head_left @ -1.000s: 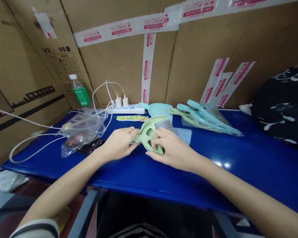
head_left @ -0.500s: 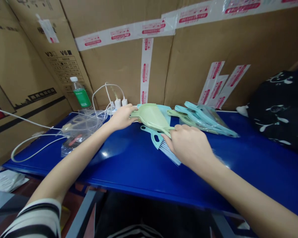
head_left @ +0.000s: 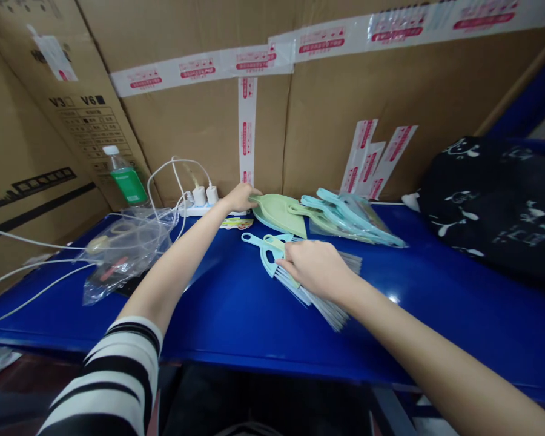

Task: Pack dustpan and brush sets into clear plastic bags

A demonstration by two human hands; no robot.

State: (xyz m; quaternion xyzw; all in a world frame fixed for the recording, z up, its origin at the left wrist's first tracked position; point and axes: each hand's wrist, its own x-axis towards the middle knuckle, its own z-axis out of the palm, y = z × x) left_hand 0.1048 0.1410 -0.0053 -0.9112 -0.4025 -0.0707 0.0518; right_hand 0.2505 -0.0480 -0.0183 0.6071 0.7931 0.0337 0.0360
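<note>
While bristles (head_left: 320,297) splay, plastic dustpan (head_left: 281,212) curves.

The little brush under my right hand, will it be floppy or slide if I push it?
The brush looks like thin moulded plastic with cut-outs, so probably light and stiff. Its fanned bristles likely bend. Flat on the glossy blue table, it would probably slide, not roll.

A glossy blue table (head_left: 236,315) stands against taped cardboard boxes (head_left: 200,121).

Warehouse packing station: taped cardboard cartons (head_left: 200,109) walling a blue worktable (head_left: 236,315), bagged plastic goods (head_left: 354,221).
</note>
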